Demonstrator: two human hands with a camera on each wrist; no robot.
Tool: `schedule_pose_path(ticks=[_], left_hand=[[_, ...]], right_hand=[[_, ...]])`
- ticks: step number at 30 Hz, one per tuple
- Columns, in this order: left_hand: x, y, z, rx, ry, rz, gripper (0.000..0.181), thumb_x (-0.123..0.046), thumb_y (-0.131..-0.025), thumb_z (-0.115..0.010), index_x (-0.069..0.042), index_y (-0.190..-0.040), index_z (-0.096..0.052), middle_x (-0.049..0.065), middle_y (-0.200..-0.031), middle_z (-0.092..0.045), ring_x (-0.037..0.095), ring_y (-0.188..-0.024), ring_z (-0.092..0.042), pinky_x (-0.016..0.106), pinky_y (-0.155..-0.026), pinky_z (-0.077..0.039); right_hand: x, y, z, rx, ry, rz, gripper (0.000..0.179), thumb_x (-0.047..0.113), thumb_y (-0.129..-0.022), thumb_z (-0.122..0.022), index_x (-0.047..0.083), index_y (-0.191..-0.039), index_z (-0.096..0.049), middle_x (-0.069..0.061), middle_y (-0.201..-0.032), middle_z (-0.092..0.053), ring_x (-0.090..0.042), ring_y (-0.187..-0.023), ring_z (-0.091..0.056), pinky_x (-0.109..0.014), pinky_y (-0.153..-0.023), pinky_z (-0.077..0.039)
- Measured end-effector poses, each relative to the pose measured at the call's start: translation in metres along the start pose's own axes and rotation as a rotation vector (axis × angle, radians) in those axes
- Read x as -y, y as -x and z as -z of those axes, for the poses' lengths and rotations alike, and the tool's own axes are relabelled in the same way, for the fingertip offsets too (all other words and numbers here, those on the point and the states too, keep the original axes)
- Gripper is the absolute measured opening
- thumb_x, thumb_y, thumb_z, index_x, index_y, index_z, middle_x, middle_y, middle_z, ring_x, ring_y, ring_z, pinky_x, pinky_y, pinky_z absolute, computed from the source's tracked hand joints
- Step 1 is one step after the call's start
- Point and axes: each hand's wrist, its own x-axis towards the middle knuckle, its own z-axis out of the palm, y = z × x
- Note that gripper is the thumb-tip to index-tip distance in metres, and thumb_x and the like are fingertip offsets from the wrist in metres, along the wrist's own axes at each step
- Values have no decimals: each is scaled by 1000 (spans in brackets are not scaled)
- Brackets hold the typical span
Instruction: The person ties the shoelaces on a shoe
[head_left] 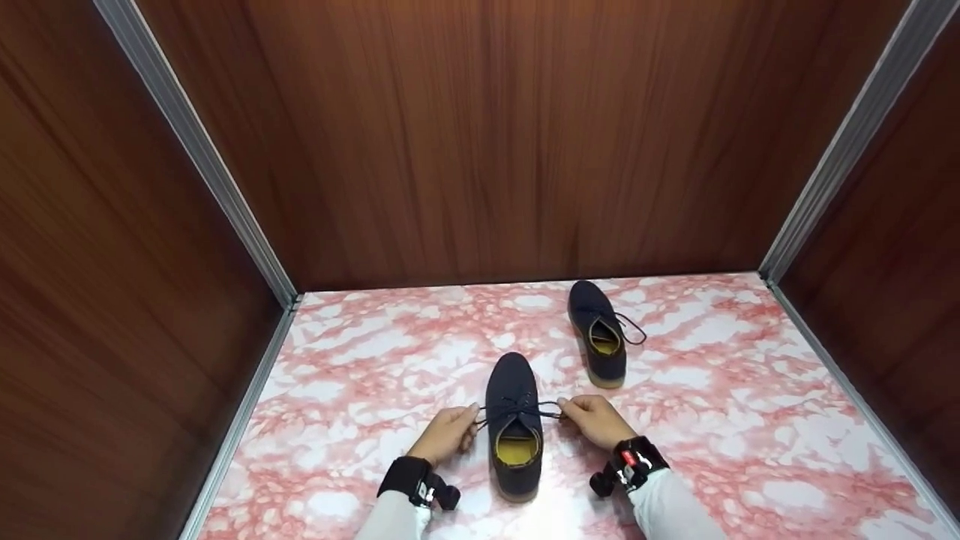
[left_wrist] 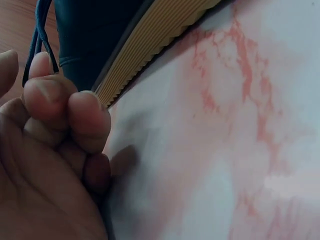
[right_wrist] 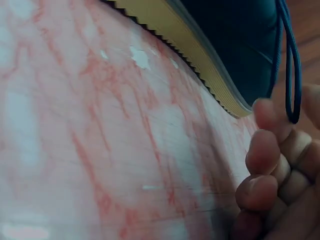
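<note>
A dark navy lace-up shoe [head_left: 512, 382] with a yellow insole stands upright, toe pointing away from me. Its laces cross over the front and are drawn out to both sides. On the left, my left hand [head_left: 446, 435] pinches a lace loop [left_wrist: 40, 30] between thumb and fingertips. Opposite it, my right hand [head_left: 600, 421] pinches another lace loop [right_wrist: 295, 75] beside the shoe's right side. Both wrist views show the shoe's ridged tan sole edge close to the fingers. The exact contact of each thumb with its lace is partly out of those views.
A matching shoe [head_left: 607, 367] stands farther back to the right, a loose lace loop hanging off its right side. Red-and-white marbled flooring [head_left: 360, 420] lies beneath. Brown wood-grain panels [head_left: 480, 150] with grey metal edging [head_left: 202, 127] enclose the back and sides.
</note>
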Motion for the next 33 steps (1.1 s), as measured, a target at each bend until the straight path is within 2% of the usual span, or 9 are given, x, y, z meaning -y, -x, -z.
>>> schedule_pose_path(ticks=[5, 10, 13, 16, 21, 24, 26, 29, 33], left_hand=[[-5, 7, 5, -9, -38, 33, 58, -44, -111, -45, 4, -84, -65, -4, -56, -55, 11, -50, -51, 20, -50, -39], [-13, 17, 12, 41, -84, 82, 59, -48, -110, -47, 3, -88, -68, 0, -60, -62, 12, -52, -54, 24, -51, -44], [-20, 22, 14, 83, -74, 108, 57, -48, -109, -49, 4, -96, -70, 9, -70, -72, 13, -58, -61, 24, -56, -47], [-26, 26, 14, 133, -72, 117, 56, -47, -109, -50, 5, -106, -71, 17, -87, -78, 22, -71, -74, 26, -63, -53], [-35, 33, 11, 193, -116, 112, 53, -48, -107, -54, 3, -114, -69, 18, -106, -78, 35, -93, -79, 35, -78, -60], [-36, 36, 9, 193, -132, 98, 50, -48, -105, -58, 0, -116, -68, 17, -110, -76, 34, -95, -78, 38, -79, -62], [-36, 38, 6, 194, -123, 96, 52, -48, -104, -60, 0, -124, -66, 18, -115, -75, 32, -95, -78, 41, -81, -63], [-35, 42, 1, 196, -98, 118, 61, -49, -102, -63, 0, -139, -58, 19, -127, -71, 32, -96, -77, 43, -79, -63], [-32, 45, -8, 214, -75, 134, 70, -46, -102, -64, -2, -153, -46, 17, -131, -68, 32, -92, -77, 40, -70, -63]], right_hand=[[3, 1, 5, 0, 32, 3, 41, 35, -107, -58, 0, -90, -72, -12, -77, -71, -13, -66, -60, -26, -64, -49], [7, 10, 21, -2, 3, -27, 40, 34, -108, -55, -3, -104, -69, -14, -81, -73, -19, -69, -68, -31, -66, -57], [12, 18, 28, 35, -34, -12, 41, 33, -109, -54, -6, -108, -67, -18, -87, -75, -25, -74, -72, -37, -69, -60], [20, 26, 30, 111, -66, 24, 43, 32, -109, -54, -9, -110, -66, -20, -91, -76, -31, -79, -74, -42, -73, -62], [33, 37, 21, 220, -95, 57, 44, 32, -108, -56, -10, -111, -67, -21, -99, -78, -39, -87, -77, -45, -78, -64], [38, 41, 13, 271, -114, 63, 44, 32, -108, -57, -10, -115, -68, -24, -104, -78, -42, -91, -78, -47, -80, -64], [40, 43, 7, 293, -105, 79, 42, 31, -108, -56, -8, -115, -70, -24, -105, -78, -42, -92, -78, -48, -81, -64], [42, 45, -3, 323, -121, 90, 42, 31, -108, -57, -8, -117, -70, -22, -105, -77, -44, -93, -77, -51, -82, -64], [42, 50, -12, 351, -174, 68, 41, 29, -107, -60, -9, -121, -69, -19, -101, -77, -43, -88, -78, -54, -78, -64]])
